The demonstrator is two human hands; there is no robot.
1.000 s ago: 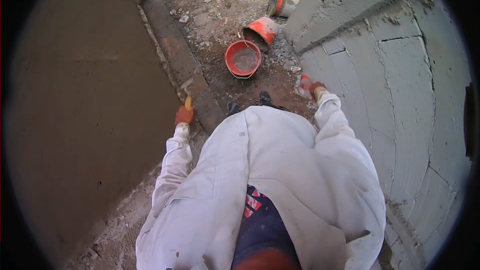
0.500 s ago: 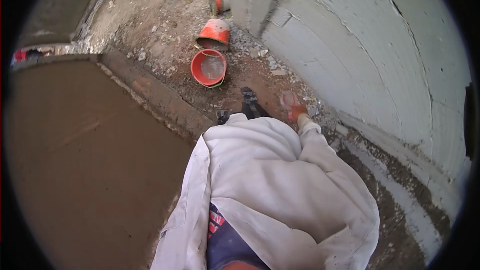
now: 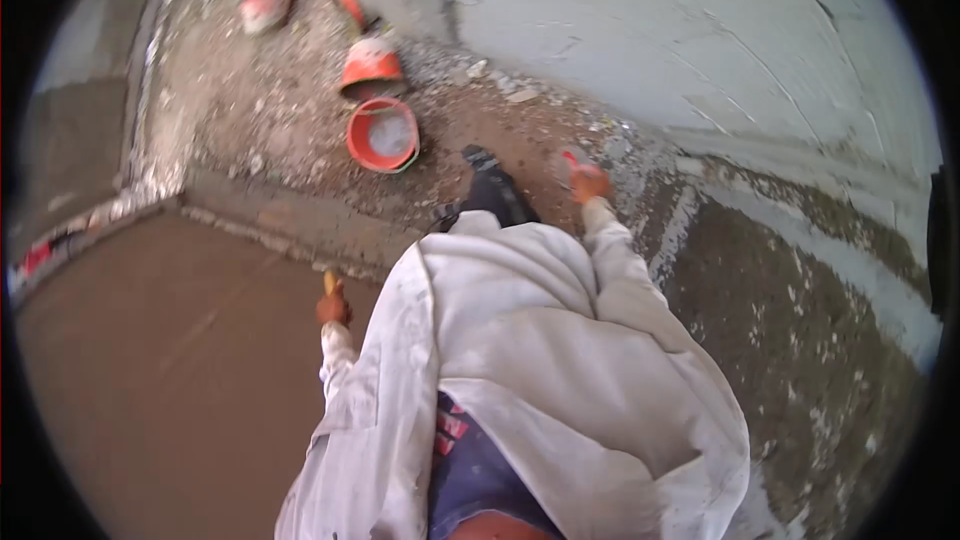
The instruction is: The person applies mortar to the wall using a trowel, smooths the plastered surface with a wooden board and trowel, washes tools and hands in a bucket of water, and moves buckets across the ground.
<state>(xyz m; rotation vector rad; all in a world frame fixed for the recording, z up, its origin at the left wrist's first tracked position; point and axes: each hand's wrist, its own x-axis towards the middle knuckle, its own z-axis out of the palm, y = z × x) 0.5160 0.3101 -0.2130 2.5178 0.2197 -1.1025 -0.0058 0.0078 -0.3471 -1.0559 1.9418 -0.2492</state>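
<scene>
My right hand (image 3: 590, 185), at the end of a pale sleeve, is closed round a red object (image 3: 570, 160) that pokes out past the fingers; blur hides its kind. It is held above the dirt, right of my dark shoe (image 3: 480, 157). On the other side, my left hand (image 3: 333, 308) is closed, with a small yellow piece (image 3: 330, 282) sticking up from it. That hand is over the edge of a smooth brown-grey slab (image 3: 150, 380). A red bucket (image 3: 355, 140) stands in front of my feet, with greyish matter inside.
Behind the bucket lies a tipped red bucket (image 3: 372, 65), with another red container (image 3: 265, 13) farther back. A grey plastered wall (image 3: 640, 30) runs along the right. Rubble (image 3: 520, 95) lies at its foot. A low ledge (image 3: 290, 210) borders the slab.
My left hand has come into view at left. The view has turned, so the buckets appear farther left. My right hand has shifted slightly up in the picture, still holding the red object.
</scene>
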